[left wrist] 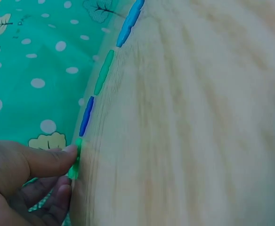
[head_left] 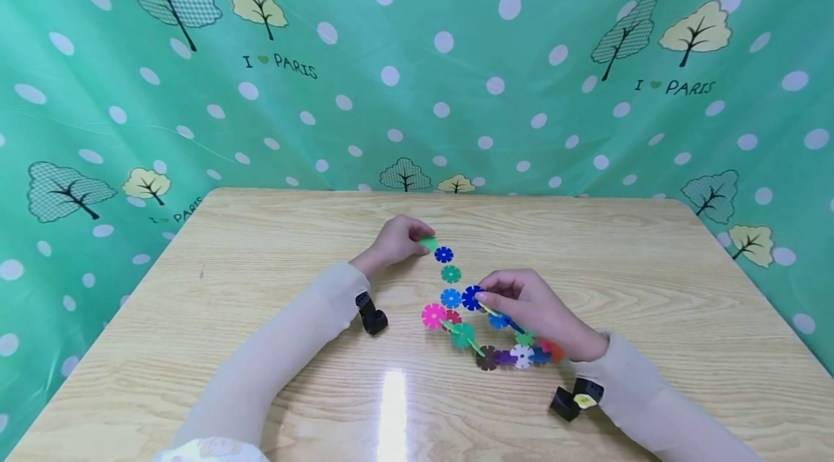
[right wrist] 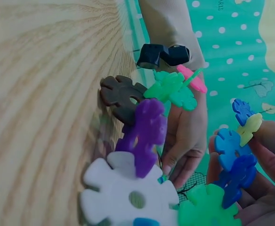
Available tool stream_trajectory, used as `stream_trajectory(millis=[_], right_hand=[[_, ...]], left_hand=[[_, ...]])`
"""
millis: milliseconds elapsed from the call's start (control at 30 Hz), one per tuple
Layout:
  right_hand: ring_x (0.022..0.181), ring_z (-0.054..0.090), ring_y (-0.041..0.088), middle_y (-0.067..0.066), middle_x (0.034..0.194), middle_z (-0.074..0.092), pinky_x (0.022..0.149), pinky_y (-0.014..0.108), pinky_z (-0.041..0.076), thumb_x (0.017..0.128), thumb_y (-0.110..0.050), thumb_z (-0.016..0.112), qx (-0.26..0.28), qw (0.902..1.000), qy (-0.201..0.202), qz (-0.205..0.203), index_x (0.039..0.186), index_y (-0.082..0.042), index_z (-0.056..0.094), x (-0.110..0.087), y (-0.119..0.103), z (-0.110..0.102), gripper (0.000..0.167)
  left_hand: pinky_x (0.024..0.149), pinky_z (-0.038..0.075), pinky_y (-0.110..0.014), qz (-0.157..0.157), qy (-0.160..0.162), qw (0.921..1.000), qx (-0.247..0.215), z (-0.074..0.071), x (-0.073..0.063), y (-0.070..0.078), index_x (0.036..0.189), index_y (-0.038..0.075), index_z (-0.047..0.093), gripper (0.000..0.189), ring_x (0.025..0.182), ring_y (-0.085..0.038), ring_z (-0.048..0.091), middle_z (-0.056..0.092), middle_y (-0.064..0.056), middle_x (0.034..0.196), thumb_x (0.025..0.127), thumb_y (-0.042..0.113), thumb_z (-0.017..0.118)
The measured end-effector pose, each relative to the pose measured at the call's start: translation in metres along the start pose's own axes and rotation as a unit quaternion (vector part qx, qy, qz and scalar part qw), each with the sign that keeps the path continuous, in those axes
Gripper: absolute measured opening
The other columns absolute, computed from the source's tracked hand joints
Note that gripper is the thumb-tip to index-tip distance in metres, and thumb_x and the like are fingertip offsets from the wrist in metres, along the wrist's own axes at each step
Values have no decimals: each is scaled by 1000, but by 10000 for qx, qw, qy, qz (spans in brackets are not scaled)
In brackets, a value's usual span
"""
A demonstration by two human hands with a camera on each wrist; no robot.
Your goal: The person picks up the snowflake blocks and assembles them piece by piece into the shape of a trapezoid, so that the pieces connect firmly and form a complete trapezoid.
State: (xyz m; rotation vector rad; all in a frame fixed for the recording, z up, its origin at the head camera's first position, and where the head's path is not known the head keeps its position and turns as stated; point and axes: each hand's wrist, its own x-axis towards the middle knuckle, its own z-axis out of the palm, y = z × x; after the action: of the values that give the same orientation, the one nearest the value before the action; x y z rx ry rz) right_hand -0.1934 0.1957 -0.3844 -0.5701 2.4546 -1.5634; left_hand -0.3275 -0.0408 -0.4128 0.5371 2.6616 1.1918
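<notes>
My left hand [head_left: 400,239] pinches a light green notched plastic disc [left wrist: 76,160] between thumb and fingers at the back of the table. Running from it toward me is a spaced row: a dark blue disc [head_left: 444,254], a green disc [head_left: 450,274] and a light blue disc [head_left: 451,297]. My right hand [head_left: 531,303] pinches one end of a chain of interlocked discs by its yellow disc [right wrist: 250,128], with a dark blue disc [head_left: 472,297] at the tip. The chain curves round through a white disc [head_left: 522,356] and a brown disc [head_left: 486,358] to a pink disc [head_left: 432,316].
The wooden table [head_left: 293,230] extends on all sides of the discs, with a green dotted curtain [head_left: 417,107] behind it. A black wrist camera [head_left: 371,313] sits on the left sleeve and another black camera [head_left: 573,400] on the right. Light glares off the tabletop near the front.
</notes>
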Motion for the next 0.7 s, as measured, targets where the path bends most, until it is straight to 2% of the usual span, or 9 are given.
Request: stream_trajectory(millis=[167,500,633,700], right_hand=[[59,47,8,9,83,67,50,20,43,91,-13,62,64,9999,74,-25,96,-2,69,0,1,0,14],[58,49,8,11,83,68,49,19,43,91,-14,62,-45,9998,165,51,99,-1,69,0,1,1,16],[57,47,8,14,82,67,49,19,42,91,-13,62,-92,9997,203,42,98,-2,69,1,2,1,15],[57,47,8,15,82,67,49,19,42,92,-13,62,-114,9997,213,58,97,-2,69,1,2,1,15]], left_hand=[[85,51,-29,-173,-82,9998,-79,-5,-9,-1,110,7,68,36,94,-18,60,68,-5,107,75,3,77],[69,47,-24,-413,-89,9986,-306,-18,-30,-12,104,6,71,23,81,-14,55,67,-4,93,82,4,72],[64,44,-22,-367,-121,9983,-434,-21,-38,-11,102,5,71,18,76,-13,51,64,-4,87,84,3,69],[64,46,-22,-204,-166,9981,-549,-21,-44,-8,100,4,70,16,75,-14,51,63,-5,85,85,3,67]])
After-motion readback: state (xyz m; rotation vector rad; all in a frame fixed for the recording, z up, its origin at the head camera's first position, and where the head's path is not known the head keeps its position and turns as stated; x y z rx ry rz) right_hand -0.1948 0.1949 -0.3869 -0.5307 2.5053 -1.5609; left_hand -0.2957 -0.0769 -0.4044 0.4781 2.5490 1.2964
